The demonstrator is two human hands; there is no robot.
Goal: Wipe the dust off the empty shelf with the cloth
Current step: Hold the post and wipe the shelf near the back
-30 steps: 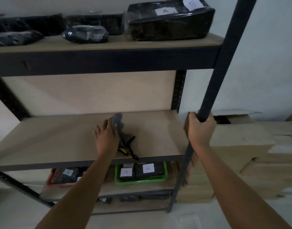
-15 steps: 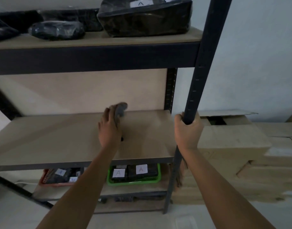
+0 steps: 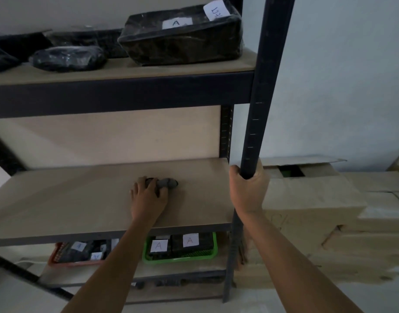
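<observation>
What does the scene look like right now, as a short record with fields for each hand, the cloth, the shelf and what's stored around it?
left hand: pressing the cloth onto the shelf
cloth: dark, bunched, sticking out past the fingertips
right hand: gripping the post
shelf: bare board apart from hand and cloth
above: wrapped black bundles, one labelled A
below: green tray with A labels, red tray beside it
right of rack: cardboard boxes

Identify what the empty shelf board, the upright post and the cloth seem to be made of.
Shelf board: likely fibreboard, matte tan with no visible grain. Upright post: likely dark painted metal, thin and slotted. Cloth: soft grey fabric, bunched under the left hand.
</observation>
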